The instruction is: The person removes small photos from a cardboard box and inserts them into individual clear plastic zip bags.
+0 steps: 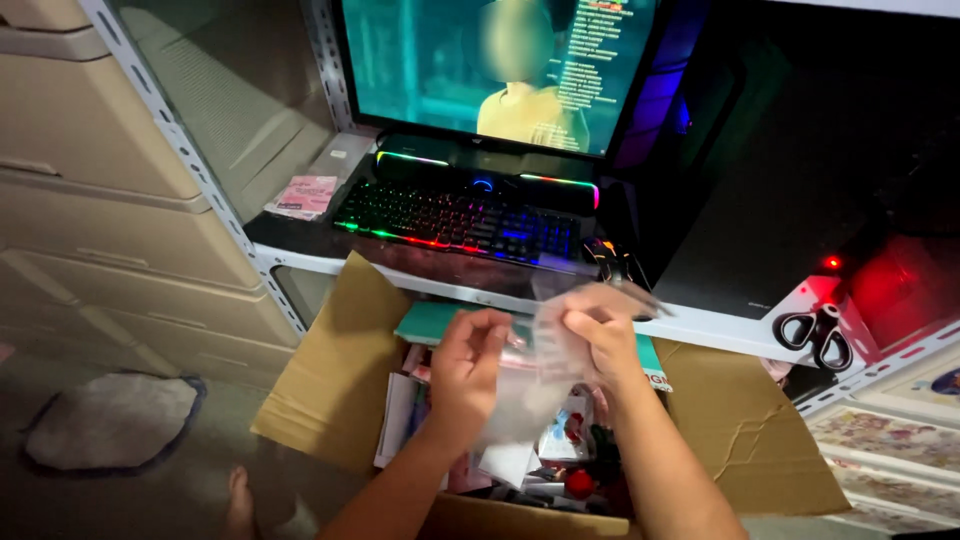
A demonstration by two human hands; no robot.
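Observation:
My left hand (466, 362) and my right hand (601, 337) both pinch a clear plastic bag (540, 385) that hangs between them, blurred with motion. The left hand grips its left edge and the right hand holds its upper right part. Both hands are above an open cardboard box (335, 385) filled with several small packets, papers and a red round item (579, 484). A teal flat box (430, 322) lies at the back of the carton, just behind my left hand.
Behind the box is a white shelf (700, 335) with a rainbow-lit keyboard (455, 220), a monitor (500, 70), a mouse (617, 265), a dark computer case (790, 170) and black scissors (815, 335). Pink packet (303, 195) lies left. Beige drawers (90, 180) stand left; a grey mat (110, 420) lies on the floor.

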